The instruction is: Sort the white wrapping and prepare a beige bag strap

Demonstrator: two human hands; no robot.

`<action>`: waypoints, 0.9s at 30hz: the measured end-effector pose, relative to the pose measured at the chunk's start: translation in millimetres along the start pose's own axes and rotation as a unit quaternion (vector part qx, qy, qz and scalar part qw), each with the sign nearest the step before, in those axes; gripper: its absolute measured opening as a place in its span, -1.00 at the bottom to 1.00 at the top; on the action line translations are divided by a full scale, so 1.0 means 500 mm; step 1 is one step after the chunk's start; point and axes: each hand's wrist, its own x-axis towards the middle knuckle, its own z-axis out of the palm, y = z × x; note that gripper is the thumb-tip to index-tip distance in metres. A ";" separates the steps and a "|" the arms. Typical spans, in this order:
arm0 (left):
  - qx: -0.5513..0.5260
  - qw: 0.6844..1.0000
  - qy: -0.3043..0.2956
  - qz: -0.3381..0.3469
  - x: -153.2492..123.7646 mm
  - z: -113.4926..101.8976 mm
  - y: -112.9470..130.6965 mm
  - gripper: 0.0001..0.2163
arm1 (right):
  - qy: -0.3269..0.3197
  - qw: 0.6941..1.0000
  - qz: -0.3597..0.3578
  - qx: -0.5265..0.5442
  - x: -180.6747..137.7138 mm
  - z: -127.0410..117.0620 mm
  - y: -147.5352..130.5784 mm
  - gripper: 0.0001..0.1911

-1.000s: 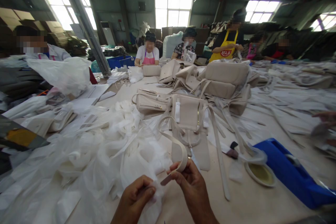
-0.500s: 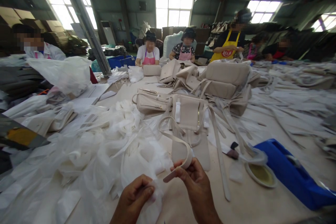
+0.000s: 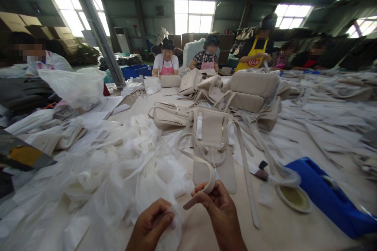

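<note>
Right hand pinches the free end of the beige strap, looped up from the bag on the bench. Left hand grips white tissue wrap. Risk: thin wrap may tear or bunch; strap could slip and uncurl.

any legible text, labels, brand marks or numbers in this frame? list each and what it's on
No text can be read.
Red mark with white characters on the yellow apron of a person at the far side: too small and blurred.
Beige handbag, its strap in the right hand, the white tissue in the left hand, blue tape dispenser: no print visible.
</note>
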 end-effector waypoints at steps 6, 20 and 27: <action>0.008 1.000 -0.014 -0.004 0.001 -0.003 -0.001 -0.77 | -0.018 1.000 0.004 0.014 0.002 0.006 0.001 -0.71; 0.008 1.000 -0.014 0.010 0.012 0.004 0.012 -0.73 | -0.020 0.999 -0.001 0.039 0.012 0.024 0.016 -0.69; -0.029 0.999 0.037 -0.002 0.014 0.014 0.002 -0.74 | -0.034 0.997 0.035 0.065 0.018 0.016 0.038 -0.68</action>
